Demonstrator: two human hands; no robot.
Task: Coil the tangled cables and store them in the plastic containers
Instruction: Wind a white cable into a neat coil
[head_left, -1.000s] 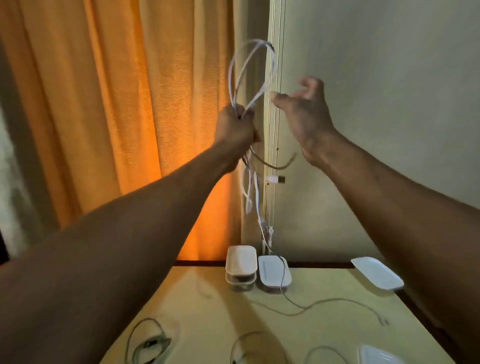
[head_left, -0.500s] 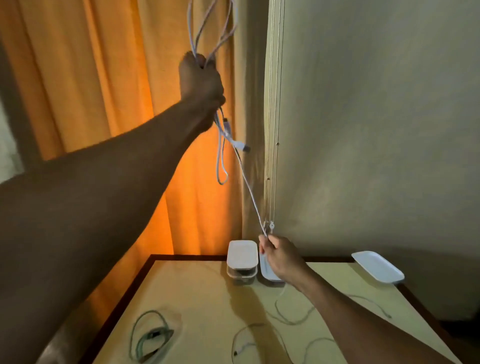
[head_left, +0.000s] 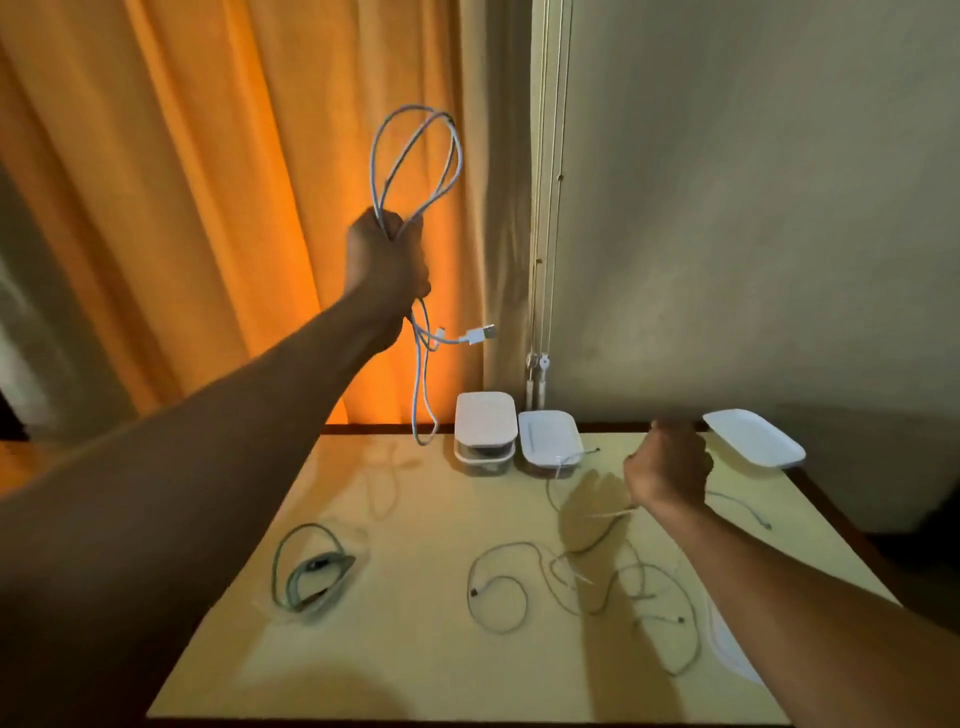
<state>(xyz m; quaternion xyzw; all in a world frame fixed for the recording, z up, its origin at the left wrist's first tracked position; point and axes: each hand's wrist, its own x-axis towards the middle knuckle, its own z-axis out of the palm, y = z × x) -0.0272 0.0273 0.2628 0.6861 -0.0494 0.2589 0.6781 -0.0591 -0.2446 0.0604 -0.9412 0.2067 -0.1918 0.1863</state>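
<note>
Step in hand: as I judge it, gathering the white cable (head_left: 415, 156) into even loops, ready for a container.
Left hand: the left hand (head_left: 387, 260) is raised high above the far left of the table (head_left: 415, 649), with its fingers wrapped tight round the bunched middle of the white cable.
Right hand: the right hand (head_left: 667, 470) is low over the table near the far edge. Its fingers are curled and its back faces the camera. A thin pale strand shows by the wrist, but I cannot tell if the fingers pinch it.
Cable look: thin, white, smooth and limp. A few tall loops stand above the fist, and one long loop hangs below it. The USB plug (head_left: 480, 334) juts out sideways just under the hand.
Doing it well: match the hanging loop to the upper ones, tuck the plug into the bundle so it cannot snag, and hold the grip at the crossing point so the loops do not spring apart.
Containers: a lidded container (head_left: 485, 423) and a second container (head_left: 548, 439) sit side by side at the far edge.
Left to do: tangled cables (head_left: 571, 582) lie loose on the table, and a green cable (head_left: 309, 571) lies coiled at the left.
</note>
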